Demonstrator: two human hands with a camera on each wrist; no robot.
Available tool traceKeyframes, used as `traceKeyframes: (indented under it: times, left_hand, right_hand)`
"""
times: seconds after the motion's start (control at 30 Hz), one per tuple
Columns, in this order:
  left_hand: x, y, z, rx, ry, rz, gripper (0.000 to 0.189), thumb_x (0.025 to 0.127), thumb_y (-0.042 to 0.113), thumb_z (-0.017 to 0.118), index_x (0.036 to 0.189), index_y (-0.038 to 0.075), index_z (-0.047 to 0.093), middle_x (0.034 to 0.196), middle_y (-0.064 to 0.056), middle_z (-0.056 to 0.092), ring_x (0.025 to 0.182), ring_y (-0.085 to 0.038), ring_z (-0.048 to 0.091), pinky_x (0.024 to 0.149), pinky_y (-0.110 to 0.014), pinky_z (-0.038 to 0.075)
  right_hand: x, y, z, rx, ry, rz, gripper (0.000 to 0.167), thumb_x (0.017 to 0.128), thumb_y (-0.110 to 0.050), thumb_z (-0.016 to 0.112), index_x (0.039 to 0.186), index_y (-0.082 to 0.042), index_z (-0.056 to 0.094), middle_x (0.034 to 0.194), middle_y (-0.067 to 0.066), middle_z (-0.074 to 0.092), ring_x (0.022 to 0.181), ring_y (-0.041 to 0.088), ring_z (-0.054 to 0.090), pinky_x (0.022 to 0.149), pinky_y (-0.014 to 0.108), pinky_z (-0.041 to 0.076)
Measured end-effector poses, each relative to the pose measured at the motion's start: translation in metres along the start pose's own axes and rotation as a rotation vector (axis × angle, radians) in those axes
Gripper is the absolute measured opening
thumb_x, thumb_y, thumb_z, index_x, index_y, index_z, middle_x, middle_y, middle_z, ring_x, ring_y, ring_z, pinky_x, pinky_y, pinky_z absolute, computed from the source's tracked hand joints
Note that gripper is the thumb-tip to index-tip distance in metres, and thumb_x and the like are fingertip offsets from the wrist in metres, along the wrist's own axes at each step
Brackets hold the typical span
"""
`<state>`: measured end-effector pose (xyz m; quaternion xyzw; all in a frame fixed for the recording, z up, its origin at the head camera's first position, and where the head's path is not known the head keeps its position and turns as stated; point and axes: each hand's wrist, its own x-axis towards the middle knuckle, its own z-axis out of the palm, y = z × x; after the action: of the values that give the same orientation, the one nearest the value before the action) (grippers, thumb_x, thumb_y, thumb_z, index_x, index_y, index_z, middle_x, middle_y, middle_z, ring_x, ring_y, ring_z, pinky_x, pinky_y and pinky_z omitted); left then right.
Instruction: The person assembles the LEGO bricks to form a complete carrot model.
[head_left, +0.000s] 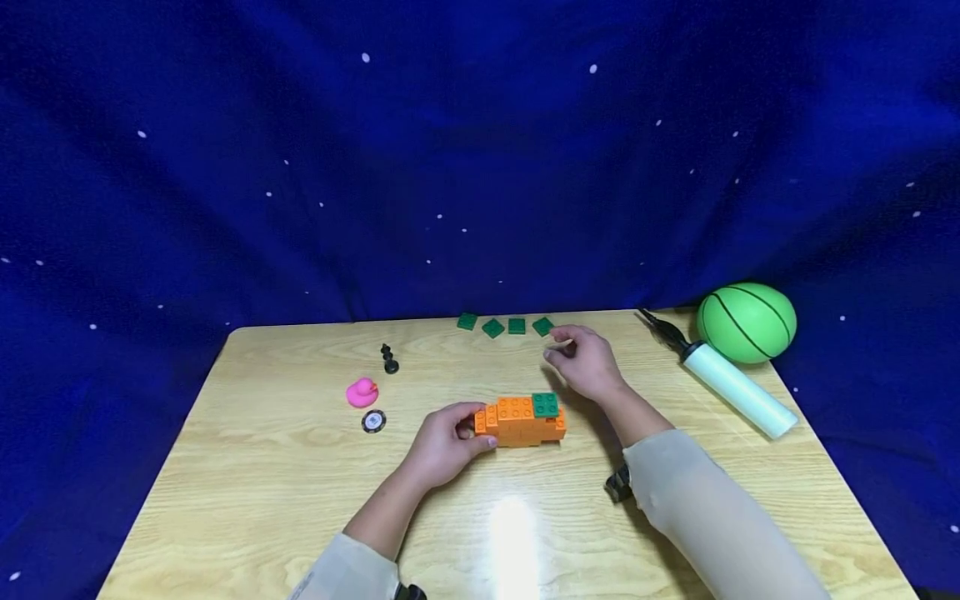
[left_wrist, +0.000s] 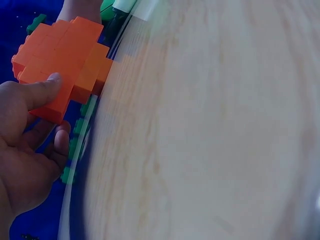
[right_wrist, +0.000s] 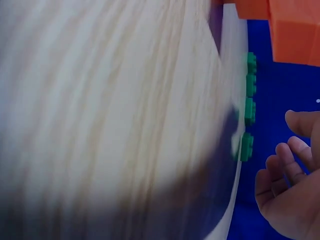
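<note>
An orange toy-brick assembly [head_left: 519,429] is gripped at its left end by my left hand [head_left: 444,446], thumb on the near side. One green brick [head_left: 545,405] sits on top near its right end. The left wrist view shows the thumb pressed on the stepped orange bricks [left_wrist: 65,55]. My right hand [head_left: 588,364] is stretched toward the back of the table, thumb and fingers apart, with nothing held. Just beyond its fingertips lies a loose green brick [head_left: 543,326]. In the right wrist view a gap shows between the hand [right_wrist: 295,185] and the green bricks [right_wrist: 249,111].
More green bricks [head_left: 517,326] lie in a row along the back edge. A pink rubber duck [head_left: 362,392], a black chess piece [head_left: 389,359] and a poker chip [head_left: 373,421] are at left. On the right are a hand pump [head_left: 738,390] and a green ball [head_left: 747,323].
</note>
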<state>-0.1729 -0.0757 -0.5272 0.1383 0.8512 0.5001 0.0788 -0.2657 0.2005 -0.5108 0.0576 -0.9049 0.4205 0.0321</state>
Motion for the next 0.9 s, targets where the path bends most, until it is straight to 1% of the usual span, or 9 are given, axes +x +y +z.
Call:
traceKeyframes:
  times: [0.2, 0.43, 0.53, 0.67, 0.9]
  left_hand:
    - [-0.001, -0.001, -0.002, -0.006, -0.002, 0.004, 0.048, 0.087, 0.021, 0.086, 0.131, 0.010, 0.070, 0.102, 0.000, 0.067, 0.083, -0.016, 0.056, 0.072, -0.029, 0.049]
    - [-0.001, -0.001, 0.000, -0.024, -0.010, 0.000, 0.048, 0.087, 0.020, 0.086, 0.131, 0.010, 0.070, 0.111, -0.001, 0.070, 0.088, -0.013, 0.060, 0.075, -0.027, 0.053]
    - [-0.001, -0.001, 0.001, -0.020, -0.011, 0.000, 0.048, 0.087, 0.020, 0.086, 0.131, 0.010, 0.070, 0.112, -0.001, 0.070, 0.089, -0.013, 0.061, 0.076, -0.027, 0.053]
    - [-0.001, -0.001, 0.001, 0.004, -0.001, 0.013, 0.048, 0.087, 0.021, 0.086, 0.131, 0.009, 0.070, 0.111, -0.001, 0.070, 0.087, -0.014, 0.059, 0.075, -0.027, 0.052]
    - [-0.001, -0.001, -0.001, 0.018, -0.004, 0.008, 0.048, 0.088, 0.023, 0.085, 0.132, 0.011, 0.070, 0.103, 0.003, 0.066, 0.083, -0.014, 0.055, 0.072, -0.027, 0.049]
  right_hand:
    - [0.010, 0.000, 0.006, -0.037, 0.026, 0.015, 0.044, 0.096, -0.020, 0.073, 0.135, -0.001, 0.063, 0.125, 0.019, 0.065, 0.106, 0.034, 0.068, 0.092, 0.050, 0.054]
    - [0.020, 0.009, 0.008, -0.076, 0.025, 0.055, 0.051, 0.097, -0.023, 0.073, 0.140, 0.000, 0.059, 0.129, 0.021, 0.062, 0.111, 0.035, 0.065, 0.097, 0.049, 0.052]
    - [0.024, 0.010, 0.009, -0.081, 0.021, 0.073, 0.052, 0.095, -0.022, 0.075, 0.139, 0.001, 0.059, 0.128, 0.022, 0.062, 0.112, 0.036, 0.064, 0.098, 0.050, 0.051]
    - [0.030, 0.012, 0.011, -0.109, 0.013, 0.083, 0.052, 0.094, -0.023, 0.077, 0.138, 0.000, 0.061, 0.126, 0.020, 0.062, 0.112, 0.035, 0.063, 0.101, 0.049, 0.050]
    - [0.041, 0.018, 0.014, -0.148, 0.003, 0.087, 0.052, 0.094, -0.025, 0.078, 0.136, 0.000, 0.062, 0.129, 0.020, 0.063, 0.119, 0.036, 0.060, 0.105, 0.049, 0.047]
